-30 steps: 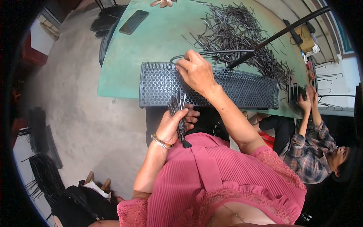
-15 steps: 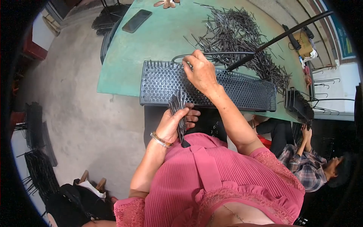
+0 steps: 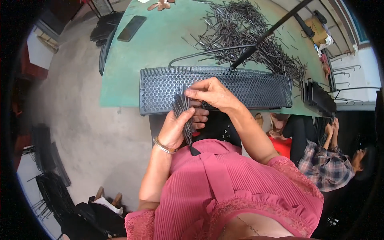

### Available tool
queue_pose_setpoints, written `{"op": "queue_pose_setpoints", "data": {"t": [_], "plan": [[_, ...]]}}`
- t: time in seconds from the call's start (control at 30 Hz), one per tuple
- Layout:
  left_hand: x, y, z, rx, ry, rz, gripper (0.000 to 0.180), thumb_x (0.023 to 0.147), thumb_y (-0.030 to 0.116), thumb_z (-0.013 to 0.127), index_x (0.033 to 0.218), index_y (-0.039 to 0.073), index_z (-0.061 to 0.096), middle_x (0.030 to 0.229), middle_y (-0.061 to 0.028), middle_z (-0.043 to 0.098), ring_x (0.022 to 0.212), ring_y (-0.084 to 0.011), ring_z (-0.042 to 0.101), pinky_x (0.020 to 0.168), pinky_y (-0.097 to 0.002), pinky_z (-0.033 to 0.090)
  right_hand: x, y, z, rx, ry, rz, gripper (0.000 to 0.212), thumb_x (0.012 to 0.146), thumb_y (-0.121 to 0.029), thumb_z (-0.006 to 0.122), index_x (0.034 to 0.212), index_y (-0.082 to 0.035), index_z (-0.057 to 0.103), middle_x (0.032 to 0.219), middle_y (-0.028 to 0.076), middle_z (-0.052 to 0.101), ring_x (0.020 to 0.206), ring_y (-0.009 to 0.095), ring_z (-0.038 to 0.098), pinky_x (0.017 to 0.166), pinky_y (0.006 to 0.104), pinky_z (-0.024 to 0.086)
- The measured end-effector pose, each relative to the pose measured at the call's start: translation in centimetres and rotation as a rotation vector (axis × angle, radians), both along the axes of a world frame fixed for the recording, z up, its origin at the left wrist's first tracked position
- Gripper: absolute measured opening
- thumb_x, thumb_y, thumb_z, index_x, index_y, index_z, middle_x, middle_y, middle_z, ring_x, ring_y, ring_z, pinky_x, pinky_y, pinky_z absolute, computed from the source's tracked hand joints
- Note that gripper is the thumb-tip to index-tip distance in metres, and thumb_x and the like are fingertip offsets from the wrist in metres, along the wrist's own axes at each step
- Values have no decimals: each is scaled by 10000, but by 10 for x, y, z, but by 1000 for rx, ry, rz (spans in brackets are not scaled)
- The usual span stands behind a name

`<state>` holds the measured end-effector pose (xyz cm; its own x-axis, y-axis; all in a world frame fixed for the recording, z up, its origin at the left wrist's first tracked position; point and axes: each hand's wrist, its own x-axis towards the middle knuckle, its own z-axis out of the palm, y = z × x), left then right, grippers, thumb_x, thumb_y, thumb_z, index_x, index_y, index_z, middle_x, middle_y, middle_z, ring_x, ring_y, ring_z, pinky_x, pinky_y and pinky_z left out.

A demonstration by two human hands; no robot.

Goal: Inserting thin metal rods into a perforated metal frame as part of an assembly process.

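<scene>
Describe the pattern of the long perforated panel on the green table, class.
The perforated panel has a honeycomb-like grid of small holes, best seen in the head view.

Left hand [image 3: 174, 129] around seemingly metal rods [image 3: 181, 106]

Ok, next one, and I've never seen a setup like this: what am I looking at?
There is no machine, just a person working bare-handed, seen from a wide fisheye camera worn on the head, looking down. The left hand holds a bundle of thin dark rods. The right hand is at the bundle's upper end; whether it pinches one is hard to tell. Just beyond lies a long dark panel full of holes, on a green table with a heap of similar rods and a phone.
</scene>
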<state>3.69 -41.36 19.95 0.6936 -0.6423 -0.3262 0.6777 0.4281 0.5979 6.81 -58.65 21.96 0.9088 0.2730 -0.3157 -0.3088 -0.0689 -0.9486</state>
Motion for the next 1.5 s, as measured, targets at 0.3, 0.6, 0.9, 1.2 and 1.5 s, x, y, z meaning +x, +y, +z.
{"op": "queue_pose_setpoints", "data": {"t": [0.3,0.6,0.9,1.2,1.5], "plan": [[-1,-22,1,80,49,-19,310,898,147,496,1154,-24,463,989,-186,609,843,-224,622,688,-312,541,-9,-21,-12,42,51,-218,192,790,-178,648,831,9,671,682,21,613,633,72,537,564,210,417],[5,-25,-8,150,152,103,272,892,185,529,1092,0,523,841,-100,629,624,-129,566,499,-233,456,12,-30,-3,58,-449,-588,202,825,-136,630,922,41,625,775,36,642,680,68,571,607,212,459],[39,-4,36,397,-268,519,194,898,193,527,1032,54,513,712,2,499,535,-56,435,457,-193,372,36,-31,-10,-456,-926,-527,149,789,-64,637,914,16,625,839,96,651,740,153,619,675,262,479],[156,113,-18,879,-877,940,181,897,195,526,882,18,558,703,0,538,597,-61,478,524,-219,386,36,-25,-18,-385,-756,-491,146,824,-74,588,934,17,618,855,84,659,799,153,630,725,264,480],[155,119,-120,814,-751,819,198,890,152,550,983,-20,580,765,-21,592,708,-92,541,668,-244,447,38,-23,-33,-515,-814,-452,157,802,-109,623,914,1,631,860,100,654,787,188,629,704,279,477]]}}
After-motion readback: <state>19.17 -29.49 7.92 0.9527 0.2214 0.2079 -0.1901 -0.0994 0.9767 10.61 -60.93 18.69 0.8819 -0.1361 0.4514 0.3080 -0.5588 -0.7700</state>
